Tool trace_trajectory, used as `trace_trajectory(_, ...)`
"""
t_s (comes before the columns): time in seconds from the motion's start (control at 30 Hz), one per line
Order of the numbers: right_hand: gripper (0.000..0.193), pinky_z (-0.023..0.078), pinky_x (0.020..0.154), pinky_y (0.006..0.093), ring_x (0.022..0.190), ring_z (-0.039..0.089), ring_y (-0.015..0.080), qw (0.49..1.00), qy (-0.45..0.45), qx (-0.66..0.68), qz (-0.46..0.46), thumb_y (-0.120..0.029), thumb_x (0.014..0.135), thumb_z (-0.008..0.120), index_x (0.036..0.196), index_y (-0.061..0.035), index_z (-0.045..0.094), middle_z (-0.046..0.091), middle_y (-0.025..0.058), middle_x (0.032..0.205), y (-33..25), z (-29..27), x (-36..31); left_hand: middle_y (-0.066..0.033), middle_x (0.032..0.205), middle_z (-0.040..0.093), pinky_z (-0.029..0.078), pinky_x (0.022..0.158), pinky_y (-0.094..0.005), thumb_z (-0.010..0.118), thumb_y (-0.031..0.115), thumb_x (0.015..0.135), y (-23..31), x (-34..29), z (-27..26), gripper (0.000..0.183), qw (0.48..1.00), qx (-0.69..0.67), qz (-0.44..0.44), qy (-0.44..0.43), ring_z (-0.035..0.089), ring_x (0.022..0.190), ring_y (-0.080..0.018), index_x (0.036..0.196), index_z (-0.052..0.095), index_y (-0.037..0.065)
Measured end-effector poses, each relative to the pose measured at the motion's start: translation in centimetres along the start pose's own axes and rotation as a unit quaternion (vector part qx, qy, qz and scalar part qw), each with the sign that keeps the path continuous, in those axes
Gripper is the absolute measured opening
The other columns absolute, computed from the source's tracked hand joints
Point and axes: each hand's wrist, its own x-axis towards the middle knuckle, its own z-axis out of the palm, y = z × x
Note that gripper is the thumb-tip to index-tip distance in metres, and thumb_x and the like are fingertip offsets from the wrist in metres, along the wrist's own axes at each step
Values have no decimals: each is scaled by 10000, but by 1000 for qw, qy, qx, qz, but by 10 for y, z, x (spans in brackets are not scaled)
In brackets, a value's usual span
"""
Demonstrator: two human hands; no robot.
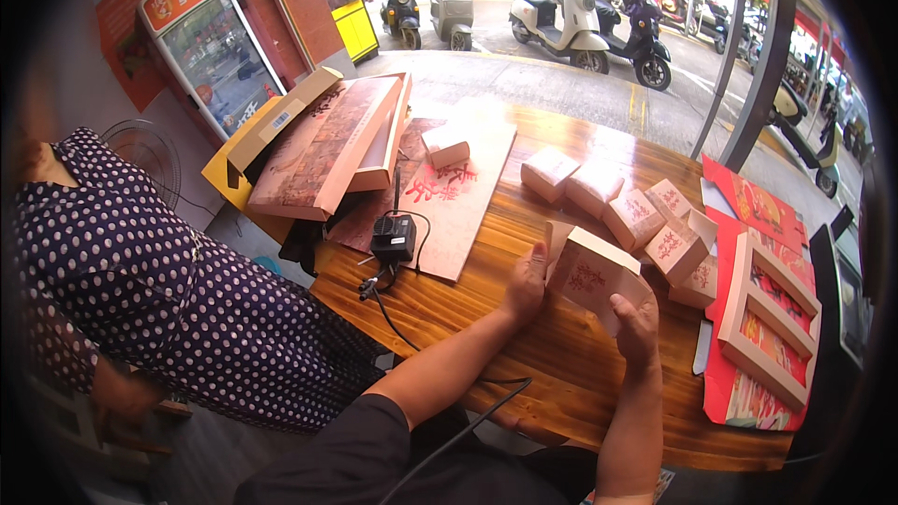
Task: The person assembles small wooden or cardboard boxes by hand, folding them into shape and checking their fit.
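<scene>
Between my two hands, a small pinkish paper box (591, 271) with red lettering is held up over the wooden table, one flap standing out on its left side. My left hand (527, 288) grips the box's left edge, thumb up. On the lower right corner, my right hand (638, 327) presses with its thumb; its other fingers are hidden behind the box. Just beyond it sits a cluster of several matching small boxes (634, 218), one of them with its top flaps raised. Another small box (445, 145) lies apart on a flat printed board (468, 224).
Large cartons (323, 150) are stacked at the table's left end. A black adapter (393, 238) with cables stands near them. Red printed sheets and a cardboard divider frame (769, 323) lie at the right. A person in a dotted dress (178, 271) stands at left. Scooters (566, 23) are parked outside.
</scene>
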Motion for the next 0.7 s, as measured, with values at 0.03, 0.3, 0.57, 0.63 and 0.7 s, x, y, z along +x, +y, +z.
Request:
trace_trajectory(0.03, 493, 477, 937, 320, 1077, 597, 186, 1000, 3, 13, 4, -142, 862, 624, 1298, 58, 510, 621, 120, 1189, 0, 0, -1, -56, 1027, 668, 489, 857, -263, 374, 437, 1067, -2, 0, -2, 521, 1000, -27, -15, 1, 610, 948, -119, 1207, 597, -12)
trace_trajectory(0.3, 529, 521, 566, 272, 792, 637, 184, 996, 80, 50, 0, -236, 851, 589, 1287, 41, 477, 621, 138, 1050, 3, -7, -4, -56, 976, 677, 532, 772, -273, 404, 499, 1038, -2, 7, -15, 538, 970, -211, -121, 20, 653, 887, -133, 1166, 601, 14)
trace_trajectory(0.57, 574, 502, 944, 380, 1106, 601, 263, 981, 9, 186, 58, -205, 842, 612, 1330, 60, 465, 589, 164, 1213, 3, -19, -8, -53, 1021, 673, 524, 805, -261, 460, 341, 1055, -7, 8, -5, 350, 960, -213, -182, -26, 642, 905, -116, 1174, 591, 40)
trace_trajectory(0.63, 579, 496, 956, 383, 1113, 598, 264, 979, 0, 192, 64, -214, 847, 608, 1334, 62, 461, 587, 167, 1214, 3, -20, -8, -47, 1027, 664, 515, 816, -256, 473, 271, 1055, -10, 7, -3, 281, 970, -174, -163, -49, 630, 917, -108, 1184, 591, 52)
trace_trajectory(0.7, 584, 491, 964, 384, 1116, 596, 265, 980, 7, 189, 65, -220, 850, 612, 1337, 64, 458, 588, 166, 1214, 3, -20, -8, -45, 1053, 650, 504, 827, -251, 496, 196, 1045, -12, 6, -2, 224, 978, -143, -146, -45, 614, 938, -101, 1192, 592, 58)
